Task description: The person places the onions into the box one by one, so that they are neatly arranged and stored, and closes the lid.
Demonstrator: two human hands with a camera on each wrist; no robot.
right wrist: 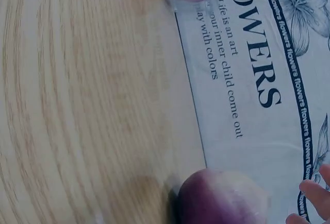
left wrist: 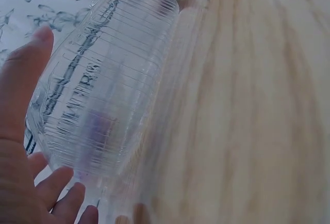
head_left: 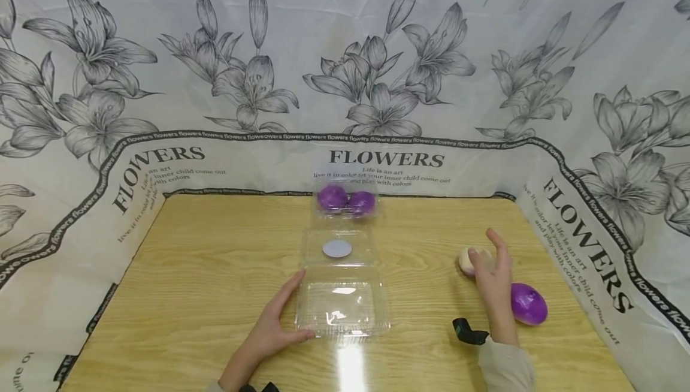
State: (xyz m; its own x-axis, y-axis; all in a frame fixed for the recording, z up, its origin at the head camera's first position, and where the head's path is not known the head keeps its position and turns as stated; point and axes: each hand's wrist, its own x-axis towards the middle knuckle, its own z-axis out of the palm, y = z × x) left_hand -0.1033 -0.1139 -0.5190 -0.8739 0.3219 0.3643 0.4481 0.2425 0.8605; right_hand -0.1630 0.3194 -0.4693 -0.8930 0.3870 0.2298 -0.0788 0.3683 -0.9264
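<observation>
**Left hand [head_left: 272, 324] at the clear box [head_left: 345, 302], right hand [head_left: 495, 275] over an onion [head_left: 466, 263]**

At the left of my head view, the left hand is spread, thumb and forefinger apart, reaching the two left corners of the clear box on the desk [head_left: 215, 260]. Its lid [head_left: 358, 247] lies folded back behind it, with a white oval sticker [head_left: 336, 249]. Farther back, near the printed cloth [head_left: 269, 167], I see two purple onions [head_left: 332, 199] inside a second box [head_left: 345, 214].

Over to the right, the right hand is spread too, its thumb in front of the purple-and-white onion; I can't tell whether they touch. Rightmost, a glossy purple onion [head_left: 529, 304] lies just beside the right wrist.
</observation>
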